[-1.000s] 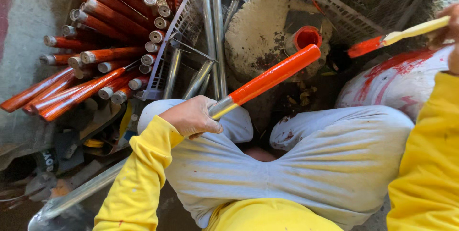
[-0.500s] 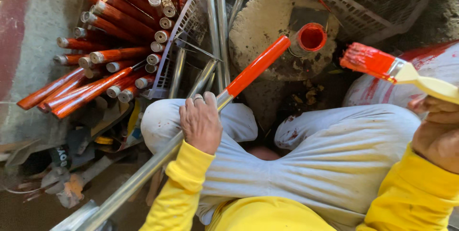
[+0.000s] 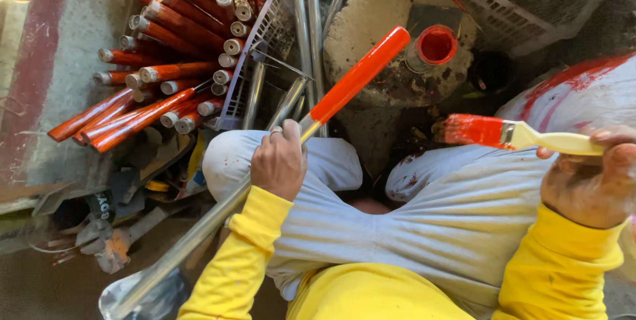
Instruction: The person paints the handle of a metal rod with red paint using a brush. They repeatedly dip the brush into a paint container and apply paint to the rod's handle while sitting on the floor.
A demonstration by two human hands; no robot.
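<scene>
Paintbrush (image 3: 503, 133), gripped by the right hand (image 3: 593, 177), is now lower and nearer the red-coated end of the metal pipe (image 3: 361, 75), which the left hand (image 3: 278, 163) clasps over the knee beside the open paint can (image 3: 434, 46).

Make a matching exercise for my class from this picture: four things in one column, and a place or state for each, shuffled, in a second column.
1. metal rod
2. paintbrush
3. paint can
4. painted rods

A. stacked in a pile, upper left
B. held in the left hand, far end red
C. open, standing on a round block
D. in the right hand, red bristles

Pairs: 1-B, 2-D, 3-C, 4-A
</scene>
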